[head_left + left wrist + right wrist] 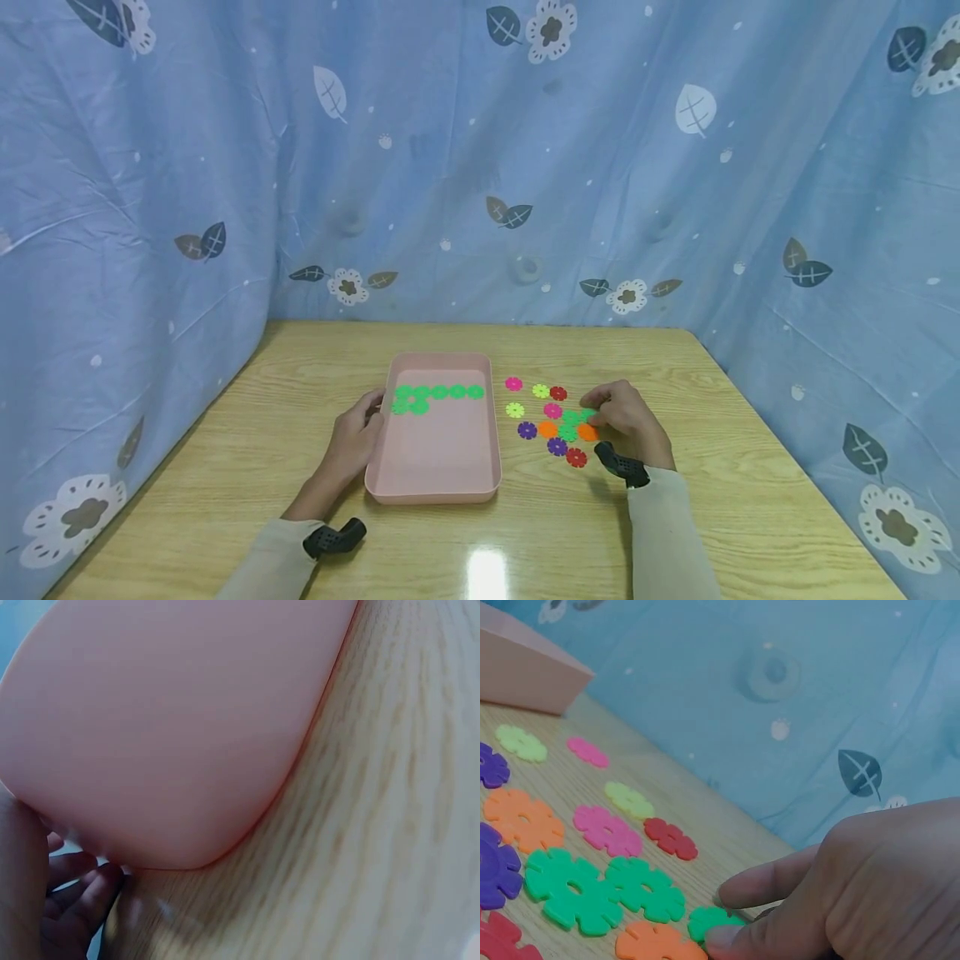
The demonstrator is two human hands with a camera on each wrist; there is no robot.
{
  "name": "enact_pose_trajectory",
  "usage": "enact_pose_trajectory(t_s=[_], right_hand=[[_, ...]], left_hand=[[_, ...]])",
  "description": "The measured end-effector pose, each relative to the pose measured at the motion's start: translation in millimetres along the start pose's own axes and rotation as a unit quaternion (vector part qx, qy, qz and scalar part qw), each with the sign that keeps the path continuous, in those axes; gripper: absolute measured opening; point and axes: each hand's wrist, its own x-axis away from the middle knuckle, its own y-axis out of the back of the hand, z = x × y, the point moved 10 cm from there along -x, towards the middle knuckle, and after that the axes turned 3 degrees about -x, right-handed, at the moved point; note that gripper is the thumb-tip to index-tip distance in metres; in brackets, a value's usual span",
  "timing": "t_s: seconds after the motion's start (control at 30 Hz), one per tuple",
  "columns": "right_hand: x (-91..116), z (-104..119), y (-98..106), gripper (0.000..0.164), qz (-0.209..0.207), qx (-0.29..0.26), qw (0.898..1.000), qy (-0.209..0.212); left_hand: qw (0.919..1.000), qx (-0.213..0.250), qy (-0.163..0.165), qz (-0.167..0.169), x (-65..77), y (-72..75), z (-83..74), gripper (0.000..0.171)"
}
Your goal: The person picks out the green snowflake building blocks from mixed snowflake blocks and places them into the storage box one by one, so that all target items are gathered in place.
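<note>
My left hand (356, 437) holds the left wall of a pink tray (435, 467); in the left wrist view, its curled fingers (82, 900) meet the tray's lower edge. Several green notched plastic discs (440, 392) lie inside, in a row at the far end with a shorter one below. To the tray's right, my right hand (626, 417) pinches a green disc (709, 921) at the right side of a loose spread of discs, thumb and forefinger at its edges. Two more green discs (572, 889) and an orange disc (660, 943) lie beside those fingertips.
Pink (513, 384), yellow (515, 410), purple (527, 430) and red (576, 457) discs lie around the green ones on the wooden table (750, 492). A blue patterned curtain (420, 167) hangs behind the table and along both sides.
</note>
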Motion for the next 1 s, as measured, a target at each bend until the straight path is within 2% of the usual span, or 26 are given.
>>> enact_pose_trajectory(t_s=[0.37,0.63,0.73,1.0], right_hand=[[-5.6,-2.4,-0.4,0.017,-0.012,0.013,1.000,-0.007],[-2.6,0.4,4.9,0.017,-0.044,0.007,0.999,0.025],[-1.5,7.4,3.3,0.015,-0.056,-0.001,0.998,0.037],[-9.4,43.6,-9.5,0.013,-0.090,-0.036,0.993,0.072]], left_hand=[[1.0000,-0.003,-0.002,0.001,-1.2,0.5,-0.2,0.048],[0.9999,0.006,-0.012,0.000,-0.1,-4.7,1.1,0.047],[0.9999,0.004,-0.010,0.001,0.3,-6.0,1.4,0.047],[1.0000,0.001,-0.005,-0.007,0.2,-1.1,2.4,0.047]])
